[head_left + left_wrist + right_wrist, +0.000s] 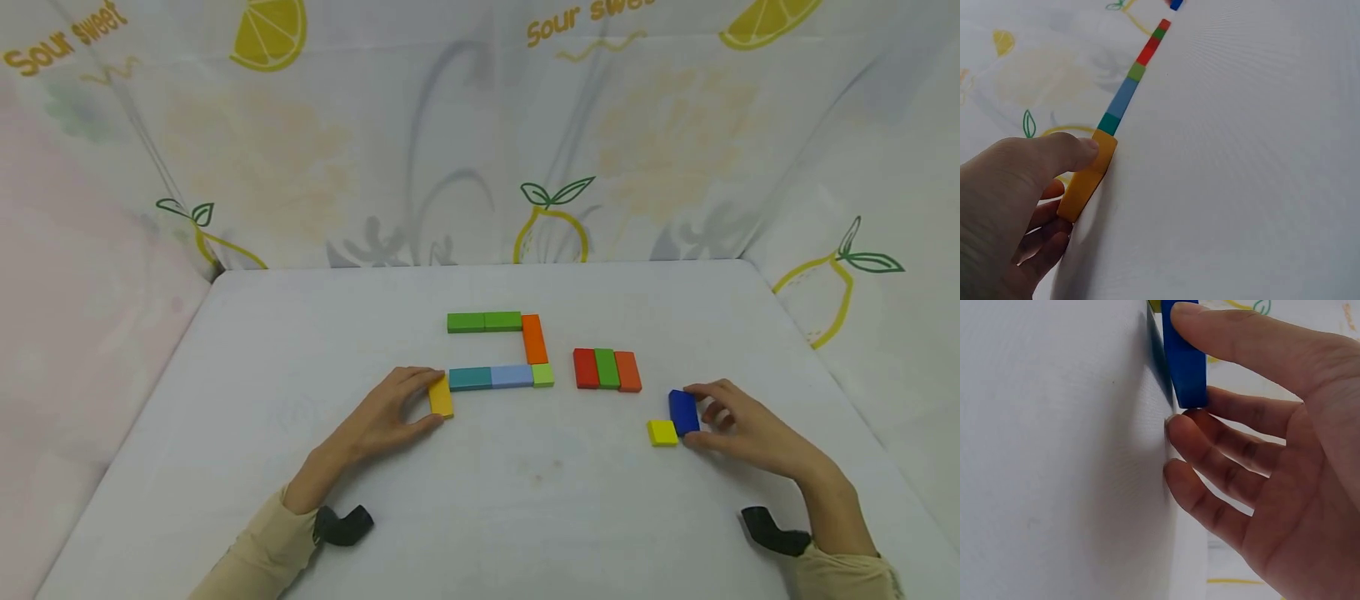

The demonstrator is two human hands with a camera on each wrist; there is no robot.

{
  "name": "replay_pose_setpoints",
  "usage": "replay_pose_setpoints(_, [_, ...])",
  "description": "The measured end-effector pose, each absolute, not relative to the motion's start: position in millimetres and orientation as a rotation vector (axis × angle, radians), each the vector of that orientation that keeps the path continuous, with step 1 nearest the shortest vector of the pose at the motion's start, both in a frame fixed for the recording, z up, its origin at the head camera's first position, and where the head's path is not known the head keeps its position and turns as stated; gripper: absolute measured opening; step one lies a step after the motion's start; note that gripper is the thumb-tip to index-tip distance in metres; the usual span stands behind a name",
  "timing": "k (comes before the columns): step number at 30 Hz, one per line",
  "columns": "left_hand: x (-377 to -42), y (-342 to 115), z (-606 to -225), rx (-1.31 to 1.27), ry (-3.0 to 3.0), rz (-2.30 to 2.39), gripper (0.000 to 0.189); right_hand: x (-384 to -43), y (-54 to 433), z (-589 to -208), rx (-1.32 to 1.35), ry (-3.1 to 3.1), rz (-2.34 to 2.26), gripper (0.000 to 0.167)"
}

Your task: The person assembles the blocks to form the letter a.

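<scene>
My left hand [386,417] pinches a yellow-orange block [441,397] between thumb and fingers, at the left end of a row. That row has a teal block [470,379], a light blue block [512,377] and a small lime-green block [542,375]. On the right, my right hand [750,429] holds a dark blue block [683,412] by its two ends with thumb and forefinger. In the right wrist view the blue block [1184,362] is tilted with a shadow beneath, its other fingers loosely curled near the tabletop. A small yellow block [662,432] lies beside it.
Two green blocks [483,322] and an orange block [534,339] adjoin the row from behind. Red [586,368], green [607,368] and orange-red [627,372] blocks stand side by side to the right. A white table [480,517] bears everything, with a lemon-print curtain [450,125] behind.
</scene>
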State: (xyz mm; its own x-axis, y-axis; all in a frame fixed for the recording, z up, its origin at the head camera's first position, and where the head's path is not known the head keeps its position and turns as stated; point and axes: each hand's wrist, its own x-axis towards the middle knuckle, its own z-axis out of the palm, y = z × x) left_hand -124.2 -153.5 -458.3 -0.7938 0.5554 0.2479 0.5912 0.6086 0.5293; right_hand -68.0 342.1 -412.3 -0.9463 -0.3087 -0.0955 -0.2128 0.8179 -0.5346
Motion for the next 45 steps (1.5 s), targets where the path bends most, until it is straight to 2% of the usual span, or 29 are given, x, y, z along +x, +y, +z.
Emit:
replay_pose_setpoints(7, [-124.8, -156.0, -460.0, -1.025, -2.742, -0.966, 0.056, -71.0, 340.6, -409.9, -0.397, 2.906, -0.771, 0.059])
replay_pose_setpoints(19, [-125.3, -157.0, -461.4, -1.050, -2.727, -0.987, 0.056, -80.0, 320.8, -414.9, -0.550, 2.951, -0.801, 0.055])
replay_pose_setpoints(33, [-125.7, -155.4, -463.2, -1.074, -2.686, -1.012, 0.055, -79.1, 266.3, -413.7, -0.605, 2.765, -0.764, 0.060])
replay_pose_setpoints(45, [-125.1, -158.6, -463.7, -1.078, -2.702, -1.044, 0.047, -83.3, 222.0, -423.4, -0.839, 2.609, -0.730, 0.058])
